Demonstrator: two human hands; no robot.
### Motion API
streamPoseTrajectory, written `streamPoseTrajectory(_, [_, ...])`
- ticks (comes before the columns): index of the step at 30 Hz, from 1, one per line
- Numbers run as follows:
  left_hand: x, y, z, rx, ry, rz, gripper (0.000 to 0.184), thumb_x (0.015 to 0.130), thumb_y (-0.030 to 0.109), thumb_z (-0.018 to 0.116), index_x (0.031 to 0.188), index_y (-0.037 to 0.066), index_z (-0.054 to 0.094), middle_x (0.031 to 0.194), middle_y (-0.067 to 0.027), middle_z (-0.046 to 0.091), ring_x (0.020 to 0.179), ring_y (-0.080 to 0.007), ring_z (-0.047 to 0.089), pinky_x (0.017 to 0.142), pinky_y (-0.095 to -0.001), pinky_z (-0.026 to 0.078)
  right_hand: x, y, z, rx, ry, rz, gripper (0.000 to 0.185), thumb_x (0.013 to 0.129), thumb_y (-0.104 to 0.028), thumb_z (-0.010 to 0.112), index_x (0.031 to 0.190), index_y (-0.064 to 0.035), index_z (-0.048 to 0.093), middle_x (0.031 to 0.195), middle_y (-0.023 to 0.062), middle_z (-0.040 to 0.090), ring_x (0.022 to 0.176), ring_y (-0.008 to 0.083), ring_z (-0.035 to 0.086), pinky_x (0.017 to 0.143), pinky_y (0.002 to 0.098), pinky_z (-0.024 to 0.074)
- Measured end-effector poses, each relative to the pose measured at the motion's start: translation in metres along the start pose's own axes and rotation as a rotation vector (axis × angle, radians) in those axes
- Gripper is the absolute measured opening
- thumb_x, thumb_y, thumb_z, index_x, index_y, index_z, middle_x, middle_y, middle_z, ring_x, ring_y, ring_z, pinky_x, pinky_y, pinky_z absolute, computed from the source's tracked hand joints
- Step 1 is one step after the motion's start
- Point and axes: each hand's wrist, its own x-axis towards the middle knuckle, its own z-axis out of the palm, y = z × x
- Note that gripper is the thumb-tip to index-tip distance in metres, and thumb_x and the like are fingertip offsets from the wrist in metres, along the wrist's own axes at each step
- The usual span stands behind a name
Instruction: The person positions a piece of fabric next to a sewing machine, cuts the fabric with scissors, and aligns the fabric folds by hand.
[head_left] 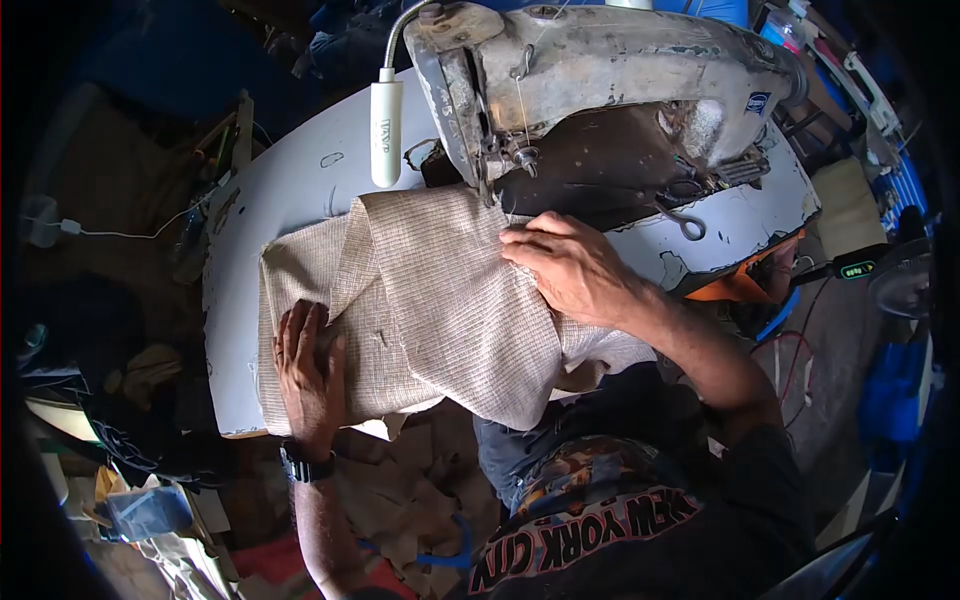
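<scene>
A beige woven fabric [455, 300] lies folded over the table, its top edge under the needle end of an old, worn sewing machine [600, 65]. My left hand [305, 370] rests flat on the fabric's left part, thumb apart from the fingers, with a dark watch on the wrist. Close to the needle, at the right, my right hand [565, 260] has its fingers curled together on the fabric's edge. The fingertips' undersides are hidden. Part of the fabric hangs over the front edge towards my lap.
A white lamp [386, 135] on a bent neck hangs left of the machine head. Scissors [690, 226] lie right of my right hand on the white table [265, 200], whose edges are chipped. A small fan [900, 280] stands at far right. Scraps [420, 490] cover the floor below.
</scene>
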Motion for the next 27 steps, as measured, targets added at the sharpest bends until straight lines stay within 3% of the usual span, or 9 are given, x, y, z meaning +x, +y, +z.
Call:
streamPoseTrajectory(10, [0.02,-0.011,0.001,-0.015,-0.011,0.011,0.05,0.102,0.027,0.064,0.145,0.003,0.06,0.154,-0.0206,0.053,0.148,-0.0413,0.044,0.125,-0.0521,0.03,0.006,0.006,0.005,-0.062,0.004,-0.031,0.035,0.087,-0.006,0.072,0.121,0.0016,0.071,0.129,0.0117,0.073,0.114,0.0241,0.062,0.103,0.0377,0.0514])
streamPoseTrajectory(15, [0.049,-0.042,0.003,-0.072,-0.035,0.125,0.052,0.102,0.032,0.065,0.146,0.003,0.06,0.154,-0.0197,0.055,0.146,-0.0405,0.046,0.124,-0.0514,0.034,0.01,0.013,0.006,-0.093,0.014,-0.039,0.032,0.089,-0.006,0.071,0.12,0.001,0.071,0.128,0.0119,0.073,0.11,0.0242,0.063,0.102,0.0376,0.0518])
streamPoseTrajectory(17, [0.064,-0.053,-0.001,-0.069,-0.061,0.166,0.051,0.102,0.032,0.065,0.145,0.003,0.061,0.153,-0.0195,0.056,0.145,-0.0406,0.049,0.122,-0.0502,0.036,0.011,0.017,0.003,-0.025,-0.013,-0.038,0.038,0.082,0.003,0.068,0.119,0.0028,0.072,0.131,0.0148,0.071,0.112,0.0286,0.064,0.1,0.0398,0.0536])
streamPoseTrajectory(20, [0.092,-0.08,0.002,-0.148,-0.072,0.27,0.049,0.101,0.03,0.065,0.142,0.002,0.063,0.153,-0.02,0.056,0.143,-0.0403,0.051,0.121,-0.0466,0.039,0.015,0.019,0.002,-0.007,-0.033,-0.068,0.038,0.081,0.005,0.067,0.119,0.0013,0.072,0.13,0.0138,0.072,0.111,0.0284,0.065,0.098,0.0398,0.0546])
streamPoseTrajectory(24, [0.11,-0.082,0.001,-0.06,-0.071,0.258,0.049,0.1,0.026,0.067,0.143,0.002,0.061,0.15,-0.0197,0.058,0.142,-0.0401,0.051,0.121,-0.0484,0.039,0.015,0.03,0.003,0.018,0.033,-0.113,0.035,0.081,0.004,0.067,0.115,0.0008,0.073,0.126,0.0113,0.073,0.108,0.0285,0.066,0.096,0.0397,0.0559])
streamPoseTrajectory(27, [0.104,-0.083,0.011,0.318,0.091,0.313,0.045,0.101,0.019,0.067,0.143,0.005,0.06,0.148,-0.0202,0.059,0.144,-0.0406,0.049,0.12,-0.0546,0.039,0.016,0.033,0.001,0.026,0.008,-0.122,0.034,0.08,0.003,0.069,0.113,0.0007,0.073,0.123,0.0112,0.074,0.107,0.0285,0.066,0.096,0.0396,0.0562])
